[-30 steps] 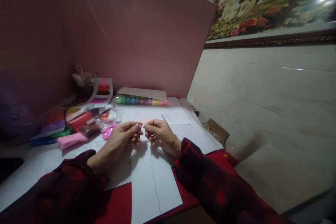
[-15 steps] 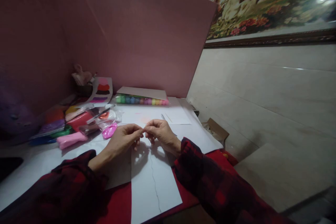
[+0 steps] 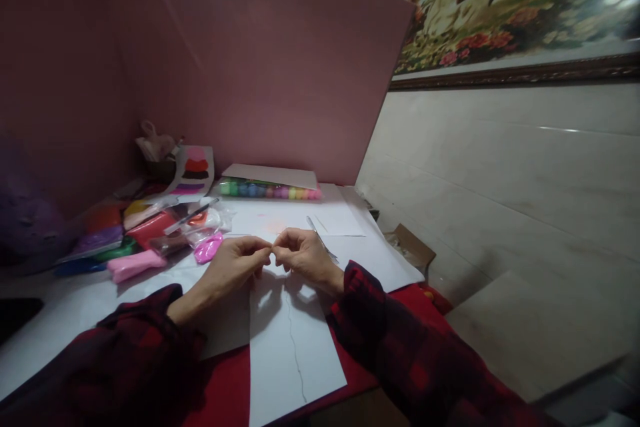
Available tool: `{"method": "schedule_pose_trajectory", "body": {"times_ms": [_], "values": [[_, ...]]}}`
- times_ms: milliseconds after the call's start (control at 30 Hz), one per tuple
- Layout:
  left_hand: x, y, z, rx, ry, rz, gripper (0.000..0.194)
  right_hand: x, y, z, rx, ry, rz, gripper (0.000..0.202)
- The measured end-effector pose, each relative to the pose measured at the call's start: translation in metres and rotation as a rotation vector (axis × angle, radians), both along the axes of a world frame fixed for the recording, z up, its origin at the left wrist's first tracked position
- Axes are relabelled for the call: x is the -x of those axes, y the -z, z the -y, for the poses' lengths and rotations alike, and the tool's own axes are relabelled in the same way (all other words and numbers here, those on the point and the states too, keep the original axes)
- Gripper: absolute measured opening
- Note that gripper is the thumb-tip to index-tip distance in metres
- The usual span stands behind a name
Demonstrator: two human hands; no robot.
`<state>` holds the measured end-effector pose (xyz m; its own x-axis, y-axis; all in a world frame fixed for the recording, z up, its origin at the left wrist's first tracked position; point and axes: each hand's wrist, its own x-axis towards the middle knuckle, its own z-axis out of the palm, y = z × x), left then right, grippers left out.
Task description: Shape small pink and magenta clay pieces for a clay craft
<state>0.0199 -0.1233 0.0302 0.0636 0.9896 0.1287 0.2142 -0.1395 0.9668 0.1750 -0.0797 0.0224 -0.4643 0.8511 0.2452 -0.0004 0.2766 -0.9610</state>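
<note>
My left hand and my right hand meet fingertip to fingertip above a white paper strip. Thumb and forefinger are pinched together on each hand. Whatever sits between the fingertips is too small to make out. A wavy dark line runs down the strip, which hangs over the front edge of the red cloth. Just beyond my right hand lies a thin metal tool, partly covered by the hand. A bright pink clay piece in clear wrap is beside my left hand.
Bagged coloured clay packs crowd the left side. At the back lie a pack of small coloured pots with a white sheet on top and a colour-swatch sheet. An open cardboard box stands off the table's right side.
Both hands have shifted very slightly, with the right-hand fingers curled in closer. More of the metal tool shows beyond my right hand.
</note>
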Motion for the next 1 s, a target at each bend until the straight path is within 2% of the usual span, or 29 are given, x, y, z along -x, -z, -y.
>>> {"method": "schedule_pose_trajectory", "body": {"times_ms": [233,433,600,767,900,1000], "values": [[0.0,0.0,-0.001,-0.043,-0.034,-0.127,0.018,0.0,0.004,-0.001,-0.291,0.082,0.095,0.005],[0.001,0.0,-0.001,-0.163,-0.061,-0.213,0.016,-0.002,0.004,0.003,-0.39,0.082,0.16,0.007],[0.001,0.003,0.0,-0.239,-0.11,-0.321,0.015,-0.001,0.005,0.005,-0.396,0.098,0.163,0.007],[0.003,0.005,0.0,-0.347,-0.104,-0.458,0.018,0.0,0.004,0.006,-0.386,0.098,0.153,0.009],[0.004,0.005,-0.001,-0.434,-0.139,-0.528,0.016,0.002,0.003,0.009,-0.225,0.073,0.094,0.01],[0.003,0.004,0.0,-0.483,-0.251,-0.552,0.016,0.005,0.003,0.012,-0.078,0.034,-0.025,0.015]]}}
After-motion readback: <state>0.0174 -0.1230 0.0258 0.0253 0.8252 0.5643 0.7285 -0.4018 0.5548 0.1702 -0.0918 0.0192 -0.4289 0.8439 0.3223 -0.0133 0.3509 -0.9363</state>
